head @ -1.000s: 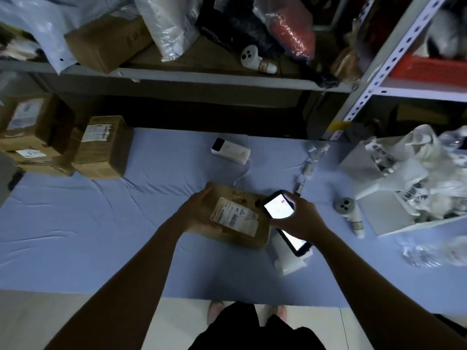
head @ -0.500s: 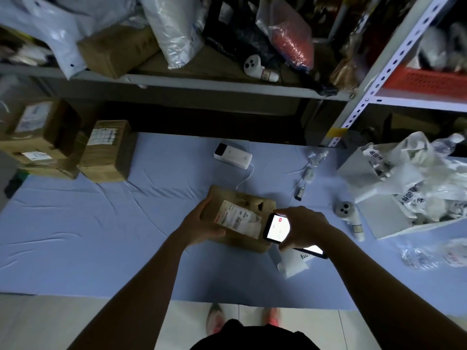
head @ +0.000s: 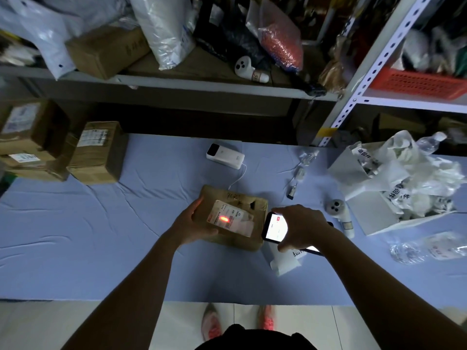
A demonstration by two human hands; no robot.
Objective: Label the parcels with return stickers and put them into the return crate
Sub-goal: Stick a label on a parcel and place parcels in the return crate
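Now red scan dot (head: 223, 219) is lit on the label (head: 240, 221) (absent 0.5 s ago), so parcel (head: 256, 207), centre frame on blue cloth (head: 101, 236), is mid-scan: L hand (head: 194, 223) grips its left edge, R hand (head: 302, 226) pinches lit phone (head: 274, 227) just beside it; sticker+crate prob still pending.

The parcel (head: 236, 218) is laid mid-table (head: 126, 236), with the phone (head: 275, 227) just right. Boxes (head: 97, 152) are stacked at far left.

At least four cardboard parcels (head: 235, 215) lie on the surface (head: 101, 236), and one more sits on the shelf (head: 202, 84). Two white scanners (head: 338, 208), two lit phones (head: 275, 227), two clear bottles (head: 427, 248) and one power bank (head: 225, 156) are visible.
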